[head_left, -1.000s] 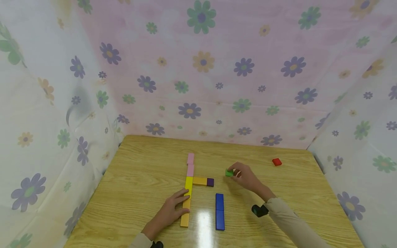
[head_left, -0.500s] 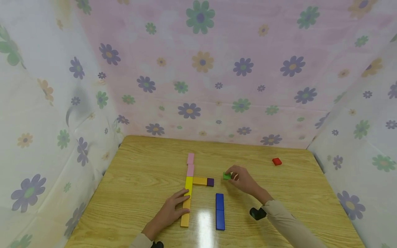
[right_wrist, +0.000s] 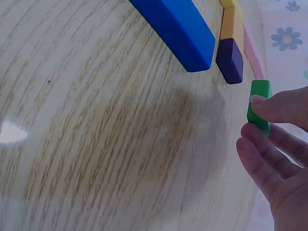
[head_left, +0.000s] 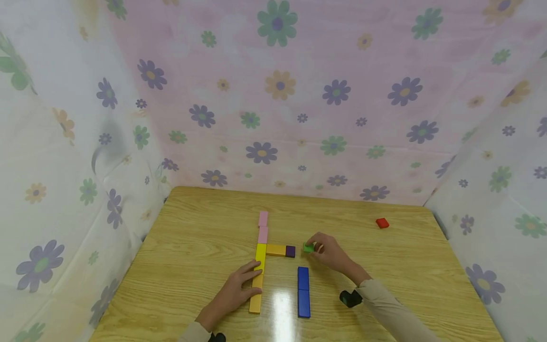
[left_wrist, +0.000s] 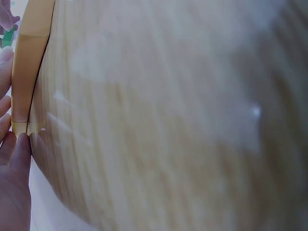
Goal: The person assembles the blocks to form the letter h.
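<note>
Between thumb and fingers, my right hand (head_left: 331, 252) pinches a small green block (right_wrist: 260, 103). It hovers just right of a dark purple block (head_left: 290, 251), which caps a short orange block (head_left: 276, 250). That pair sticks out sideways from a long column: pink blocks (head_left: 263, 234) at the far end, a yellow block (head_left: 260, 255) in the middle, orange blocks (head_left: 255, 303) at the near end. My left hand (head_left: 231, 290) rests along the column, fingertips on the yellow block and thumb on the orange. In the left wrist view its fingers (left_wrist: 20, 154) lie against the column.
Two blue blocks (head_left: 303, 292) stand end to end, right of the column and in front of the purple block. A red block (head_left: 382, 223) lies at the back right of the wooden table (head_left: 196, 237). Flower-printed cloth (head_left: 299, 133) walls in the back and sides.
My right hand has carried the green block left and toward me, nearer the purple block. The left hand and the other blocks stay put.
</note>
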Available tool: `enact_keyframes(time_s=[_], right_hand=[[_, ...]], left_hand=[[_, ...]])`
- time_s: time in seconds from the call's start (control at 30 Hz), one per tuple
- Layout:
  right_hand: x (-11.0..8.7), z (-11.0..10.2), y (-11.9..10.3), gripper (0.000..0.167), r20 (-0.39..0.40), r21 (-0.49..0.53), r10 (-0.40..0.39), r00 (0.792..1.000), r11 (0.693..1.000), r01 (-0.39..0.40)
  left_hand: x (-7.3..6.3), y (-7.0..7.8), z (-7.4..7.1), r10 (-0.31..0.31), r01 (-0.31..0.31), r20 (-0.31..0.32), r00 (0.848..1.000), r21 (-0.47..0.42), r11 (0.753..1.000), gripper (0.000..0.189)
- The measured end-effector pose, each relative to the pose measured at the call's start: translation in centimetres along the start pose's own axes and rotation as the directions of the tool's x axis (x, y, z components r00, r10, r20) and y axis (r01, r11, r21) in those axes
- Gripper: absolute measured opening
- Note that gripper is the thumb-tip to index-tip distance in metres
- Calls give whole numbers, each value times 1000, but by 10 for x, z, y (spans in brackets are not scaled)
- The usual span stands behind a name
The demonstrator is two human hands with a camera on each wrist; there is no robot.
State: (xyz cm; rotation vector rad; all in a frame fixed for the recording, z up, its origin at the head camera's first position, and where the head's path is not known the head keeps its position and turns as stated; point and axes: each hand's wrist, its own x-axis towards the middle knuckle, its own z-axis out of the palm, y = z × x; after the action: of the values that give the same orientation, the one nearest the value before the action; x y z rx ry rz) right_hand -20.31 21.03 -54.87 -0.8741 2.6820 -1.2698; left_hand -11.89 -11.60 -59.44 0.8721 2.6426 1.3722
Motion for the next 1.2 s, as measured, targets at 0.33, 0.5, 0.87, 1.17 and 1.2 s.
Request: enact_keyframes(time_s=[0.33,0.5,0.87,1.17,1.2], right_hand=[[4,10,4,24,6,-15,-10,1000,1000,10],[6,15,5,22,21,-11,-4,1000,1000,4],[8,26,8,18,46,16,-33,998,999,33],[9,24,8,18,28,6,-39,999,999,39],[10,22,8,18,23,-3,-27,999,1000,28]], left_hand=[[0,0,-1,-28,28,10,1000,-20,999,50],[0,1,-1,-5,5,1,1000,-15,1000,50],[1,2,-1,-17,17,11,1000,-17,1000,50],[1,1,-1,-18,19,9,1000,-18,1000,50],[1,1,-1,-15,15,8,1000,-15,1000,50]])
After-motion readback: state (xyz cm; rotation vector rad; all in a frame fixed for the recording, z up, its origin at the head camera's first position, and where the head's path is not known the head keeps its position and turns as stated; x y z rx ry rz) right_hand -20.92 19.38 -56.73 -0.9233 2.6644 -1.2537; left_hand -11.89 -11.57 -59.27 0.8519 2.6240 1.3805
